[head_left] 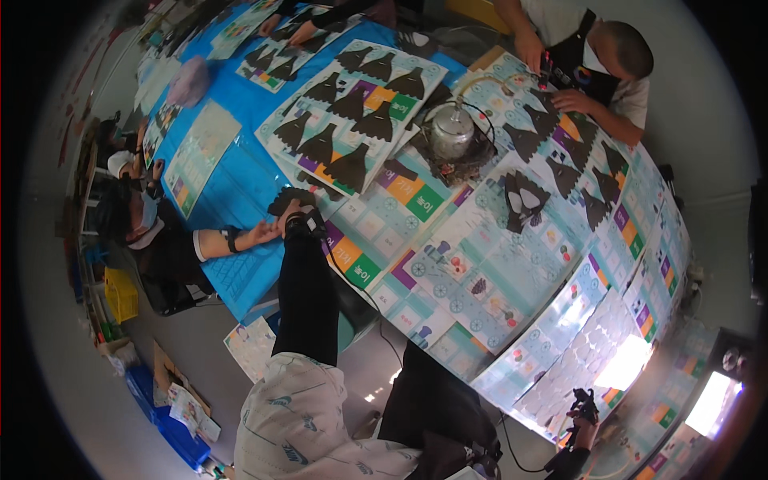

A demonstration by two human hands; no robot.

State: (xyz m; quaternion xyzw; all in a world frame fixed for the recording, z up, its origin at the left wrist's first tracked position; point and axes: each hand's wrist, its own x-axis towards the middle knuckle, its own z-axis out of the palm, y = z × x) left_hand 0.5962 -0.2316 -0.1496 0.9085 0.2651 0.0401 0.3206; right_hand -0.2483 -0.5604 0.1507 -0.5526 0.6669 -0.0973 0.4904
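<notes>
My left arm, in a black sleeve, reaches over the near left edge of the table. My left hand [290, 213] is closed on a dark brown scalloped piece [291, 197], partly hidden by the fingers and a black wrist strap. A co-worker's hand [262, 233] comes in from the left, right beside it. Low at the right, by the table's near edge, is my right hand [588, 433]. It looks closed around a small dark thing [586, 405] whose kind does not show. Close by lies a printed sheet [432, 76] bearing rows of dark fan-shaped pieces [347, 166].
A metal kettle-like pot [452, 132] stands mid-table with a cord and hose around it. White-and-dark pieces [524, 200] lie nearer. At the far right a person [596, 68] handles more dark pieces. Blue sheeting [228, 172] covers the left side; a yellow crate [120, 294] is beyond.
</notes>
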